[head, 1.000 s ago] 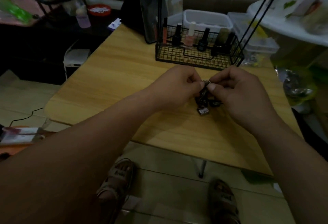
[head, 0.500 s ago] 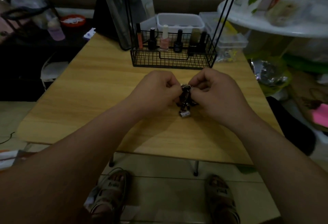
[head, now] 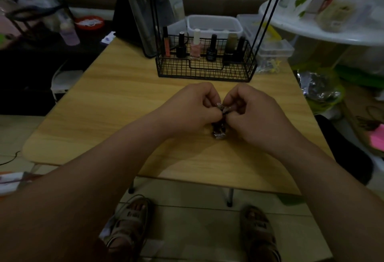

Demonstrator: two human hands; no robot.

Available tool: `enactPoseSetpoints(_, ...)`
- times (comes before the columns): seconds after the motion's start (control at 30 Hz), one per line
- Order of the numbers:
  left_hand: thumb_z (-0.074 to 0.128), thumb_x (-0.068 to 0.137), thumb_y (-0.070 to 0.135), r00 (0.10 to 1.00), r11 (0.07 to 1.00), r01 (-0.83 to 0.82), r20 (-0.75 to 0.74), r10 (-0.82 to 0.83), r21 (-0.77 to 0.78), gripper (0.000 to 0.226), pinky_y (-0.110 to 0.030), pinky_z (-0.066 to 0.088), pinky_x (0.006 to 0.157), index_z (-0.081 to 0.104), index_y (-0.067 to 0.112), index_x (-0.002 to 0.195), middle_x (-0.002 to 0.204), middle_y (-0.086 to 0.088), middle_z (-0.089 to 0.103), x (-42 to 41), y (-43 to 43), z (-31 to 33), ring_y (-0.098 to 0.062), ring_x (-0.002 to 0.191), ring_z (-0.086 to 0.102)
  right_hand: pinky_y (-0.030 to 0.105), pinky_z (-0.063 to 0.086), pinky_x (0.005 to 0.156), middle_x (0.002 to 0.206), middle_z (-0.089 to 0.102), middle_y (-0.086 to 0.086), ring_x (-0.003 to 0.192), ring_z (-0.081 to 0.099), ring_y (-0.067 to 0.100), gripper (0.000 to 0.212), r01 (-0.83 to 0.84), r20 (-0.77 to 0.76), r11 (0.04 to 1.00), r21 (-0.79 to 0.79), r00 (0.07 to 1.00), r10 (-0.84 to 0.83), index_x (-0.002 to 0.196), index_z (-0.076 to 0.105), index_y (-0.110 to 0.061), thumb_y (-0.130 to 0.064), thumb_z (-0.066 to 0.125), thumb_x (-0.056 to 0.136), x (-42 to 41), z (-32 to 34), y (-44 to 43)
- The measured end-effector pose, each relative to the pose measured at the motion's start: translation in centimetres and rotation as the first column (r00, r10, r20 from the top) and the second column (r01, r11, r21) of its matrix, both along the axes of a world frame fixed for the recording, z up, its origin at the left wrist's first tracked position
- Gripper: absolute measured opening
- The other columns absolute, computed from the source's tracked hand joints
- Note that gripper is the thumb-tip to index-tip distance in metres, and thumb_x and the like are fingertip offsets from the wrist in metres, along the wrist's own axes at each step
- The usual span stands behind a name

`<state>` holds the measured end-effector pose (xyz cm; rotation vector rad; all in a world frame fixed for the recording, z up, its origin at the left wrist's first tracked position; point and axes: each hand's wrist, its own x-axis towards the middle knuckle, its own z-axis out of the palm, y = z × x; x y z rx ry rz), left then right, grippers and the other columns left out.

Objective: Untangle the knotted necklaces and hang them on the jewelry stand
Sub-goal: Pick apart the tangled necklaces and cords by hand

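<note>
A small dark tangle of necklaces (head: 219,130) with a silvery pendant hangs just above the wooden table (head: 116,106), between my two hands. My left hand (head: 191,110) and my right hand (head: 253,114) both pinch the top of the tangle with curled fingers, knuckles almost touching. Most of the chains are hidden behind my fingers. The black wire jewelry stand (head: 205,68) rises at the table's far edge, its thin uprights running out of the top of the view.
The stand's wire basket holds several nail polish bottles (head: 195,48). A dark mirror (head: 145,12) leans behind it. Clear plastic boxes (head: 276,49) sit at the far right corner, a cluttered white round table (head: 324,31) stands to the right, and my sandalled feet (head: 128,224) are below.
The view has shifted, so the table and hands now sit more central. My hands have drawn closer together on the tangle, which hangs lower between them.
</note>
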<state>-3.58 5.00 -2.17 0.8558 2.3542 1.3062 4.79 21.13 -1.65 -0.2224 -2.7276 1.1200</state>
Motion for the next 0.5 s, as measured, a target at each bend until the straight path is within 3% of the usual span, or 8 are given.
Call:
enactPoseSetpoints(0.1, 0.074, 0.089, 0.012, 0.999, 0.999, -0.02, 0.05, 0.018, 0.047, 0.012, -0.021, 0.046, 0.057, 0.066, 0.017, 0.096, 0.076, 0.002, 0.069, -0.24, -0.22, 0.03, -0.002, 0.064, 0.06, 0.024, 0.053, 0.062, 0.086, 0.068, -0.008, 0.077, 0.063, 0.005, 0.021, -0.003, 0.001, 0.997, -0.073, 1.0, 0.003, 0.095, 0.065, -0.029, -0.01, 0.07, 0.086, -0.16, 0.36, 0.32)
enactPoseSetpoints(0.2, 0.071, 0.094, 0.014, 0.996, 0.995, -0.033, 0.091, 0.024, 0.097, 0.006, -0.028, 0.054, 0.062, 0.065, 0.015, 0.096, 0.074, 0.0, 0.07, -0.4, -0.38, 0.04, -0.009, 0.066, 0.067, 0.018, 0.055, 0.07, 0.095, 0.071, -0.007, 0.086, 0.067, 0.003, 0.019, -0.062, 0.015, 0.982, -0.176, 0.998, 0.065, 0.102, 0.066, -0.026, -0.013, 0.072, 0.09, -0.13, 0.62, 0.2)
enactPoseSetpoints(0.37, 0.069, 0.097, 0.02, 0.986, 0.993, -0.043, 0.164, 0.024, 0.113, 0.006, -0.031, 0.056, 0.069, 0.068, 0.015, 0.097, 0.085, -0.005, 0.074, -0.78, -0.81, 0.14, -0.015, 0.077, 0.07, 0.027, 0.056, 0.075, 0.093, 0.072, -0.008, 0.087, 0.068, 0.004, 0.005, -0.033, -0.028, 0.99, -0.135, 0.999, 0.029, 0.098, 0.068, -0.027, -0.024, 0.071, 0.096, -0.27, 0.6, 0.18)
enactPoseSetpoints(0.5, 0.065, 0.097, 0.01, 0.985, 0.996, -0.055, 0.167, 0.042, 0.074, 0.006, -0.031, 0.06, 0.07, 0.067, 0.015, 0.098, 0.088, -0.008, 0.075, -0.68, -1.03, -0.05, -0.017, 0.078, 0.074, 0.033, 0.058, 0.077, 0.091, 0.073, -0.006, 0.084, 0.069, 0.006, 0.006, -0.005, -0.008, 0.992, -0.123, 1.0, 0.004, 0.096, 0.069, -0.026, -0.021, 0.068, 0.098, -0.27, 0.95, 0.28)
